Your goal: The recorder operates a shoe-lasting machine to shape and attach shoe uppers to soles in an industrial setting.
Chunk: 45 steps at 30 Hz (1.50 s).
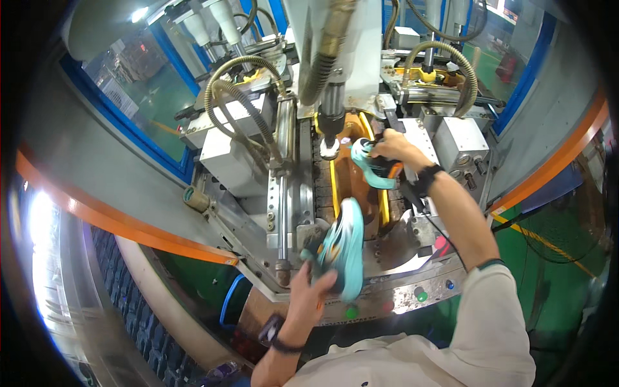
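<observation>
My left hand [311, 289] is closed around the dark heel end of a teal and white sneaker [350, 248]. That sneaker is held up at the near side of the machine, its toe pointing away from me and its sole partly turned upward. Farther in, my right hand [398, 148] grips a second teal sneaker [374, 177] over the brown trough [351, 184] between two yellow strips. The right fingers partly cover this sneaker, and its far end is white. Left of it hangs a metal press rod [332, 106] with a pale tip. Whether the second sneaker touches the trough, I cannot tell.
Metal cylinders [284, 213] and curved hoses [242, 97] flank the trough. Along the front panel sit a green button [421, 295] and a blue button [450, 284]. Orange-edged housing walls [116, 222] curve in on both sides. A belt with dark blue pieces [138, 290] runs at lower left.
</observation>
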### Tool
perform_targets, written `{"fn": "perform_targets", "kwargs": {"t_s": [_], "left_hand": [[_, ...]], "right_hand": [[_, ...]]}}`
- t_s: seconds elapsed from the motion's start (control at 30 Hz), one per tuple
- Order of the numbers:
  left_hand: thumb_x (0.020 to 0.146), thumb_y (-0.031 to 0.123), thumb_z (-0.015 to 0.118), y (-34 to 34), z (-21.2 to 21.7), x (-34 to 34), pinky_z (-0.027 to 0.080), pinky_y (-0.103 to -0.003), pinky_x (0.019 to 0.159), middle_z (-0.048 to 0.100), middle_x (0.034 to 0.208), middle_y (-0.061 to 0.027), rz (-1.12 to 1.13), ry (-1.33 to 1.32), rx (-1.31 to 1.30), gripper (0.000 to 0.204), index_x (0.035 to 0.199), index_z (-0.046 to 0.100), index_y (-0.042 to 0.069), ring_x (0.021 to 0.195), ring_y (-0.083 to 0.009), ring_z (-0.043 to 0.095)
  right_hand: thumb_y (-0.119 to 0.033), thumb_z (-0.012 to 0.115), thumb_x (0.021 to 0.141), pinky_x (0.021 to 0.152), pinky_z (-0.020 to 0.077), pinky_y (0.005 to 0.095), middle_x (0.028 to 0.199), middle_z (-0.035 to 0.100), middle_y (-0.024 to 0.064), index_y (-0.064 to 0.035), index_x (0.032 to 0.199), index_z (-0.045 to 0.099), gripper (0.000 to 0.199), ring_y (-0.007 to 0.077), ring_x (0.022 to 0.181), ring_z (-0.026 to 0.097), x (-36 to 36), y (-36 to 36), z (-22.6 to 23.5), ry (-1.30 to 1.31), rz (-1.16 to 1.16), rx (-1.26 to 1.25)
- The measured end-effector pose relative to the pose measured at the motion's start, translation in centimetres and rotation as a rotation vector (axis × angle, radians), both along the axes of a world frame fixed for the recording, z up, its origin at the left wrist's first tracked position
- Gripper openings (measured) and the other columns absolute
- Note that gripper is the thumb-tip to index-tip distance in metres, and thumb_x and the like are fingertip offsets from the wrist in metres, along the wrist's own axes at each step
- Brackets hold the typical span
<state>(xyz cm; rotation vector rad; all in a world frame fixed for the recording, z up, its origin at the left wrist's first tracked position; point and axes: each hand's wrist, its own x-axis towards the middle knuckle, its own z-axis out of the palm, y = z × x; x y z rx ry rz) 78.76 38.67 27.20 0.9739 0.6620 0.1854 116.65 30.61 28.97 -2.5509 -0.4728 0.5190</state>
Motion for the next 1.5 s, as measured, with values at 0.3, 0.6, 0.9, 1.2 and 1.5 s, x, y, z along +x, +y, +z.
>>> {"fn": "perform_targets", "kwargs": {"t_s": [0.3,0.6,0.9,1.2,1.5], "left_hand": [[0.09,0.001,0.062,-4.0,3.2,-20.3,0.032,-0.021,0.045,0.048,0.069,0.0043,0.851,0.242,0.093,0.03,0.119,0.055,0.006,0.046,-0.0047,0.037],[0.086,0.013,0.066,-10.6,-1.6,-24.1,0.055,-0.029,0.067,0.066,0.097,-0.0069,1.052,0.163,0.088,0.031,0.113,0.055,0.002,0.085,-0.0198,0.067],[0.083,0.011,0.069,-14.5,-0.3,-21.1,0.052,-0.029,0.064,0.067,0.093,-0.0058,1.017,0.162,-0.005,0.033,0.113,0.058,0.003,0.081,-0.0175,0.067],[0.087,0.013,0.065,-18.6,-0.8,-23.0,0.053,-0.03,0.068,0.067,0.099,-0.007,1.091,0.129,-0.013,0.033,0.117,0.058,0.002,0.085,-0.0191,0.067],[0.085,0.005,0.069,-22.6,-1.5,-28.6,0.053,-0.031,0.082,0.062,0.114,-0.0123,1.257,0.184,-0.009,0.034,0.116,0.059,-0.005,0.095,-0.0227,0.066]], "right_hand": [[-0.016,0.063,0.079,0.079,0.0552,0.0466,0.095,0.067,0.0283,0.0075,0.135,0.031,0.068,0.0412,0.09,0.068,-3.0,8.8,-12.9,-0.405,-0.123,0.023],[-0.005,0.064,0.08,0.073,0.0509,0.0433,0.091,0.063,0.0175,-0.002,0.093,0.062,0.013,0.0362,0.086,0.062,-24.6,-1.9,-4.4,-0.439,0.498,0.587],[-0.011,0.057,0.081,0.08,0.0529,0.0414,0.111,0.054,0.016,-0.0057,0.103,0.057,0.022,0.0338,0.106,0.057,-36.5,-6.1,-26.9,-0.314,0.959,0.475],[-0.014,0.056,0.082,0.081,0.0513,0.0452,0.108,0.054,0.0144,-0.0079,0.098,0.057,0.018,0.0324,0.105,0.057,-35.9,-6.0,-26.0,-0.241,0.977,0.454],[-0.023,0.069,0.076,0.081,0.0474,0.0459,0.107,0.058,0.0172,-0.0084,0.105,0.06,0.033,0.0377,0.1,0.057,-35.1,-3.9,-27.7,-0.027,1.041,0.49]]}}
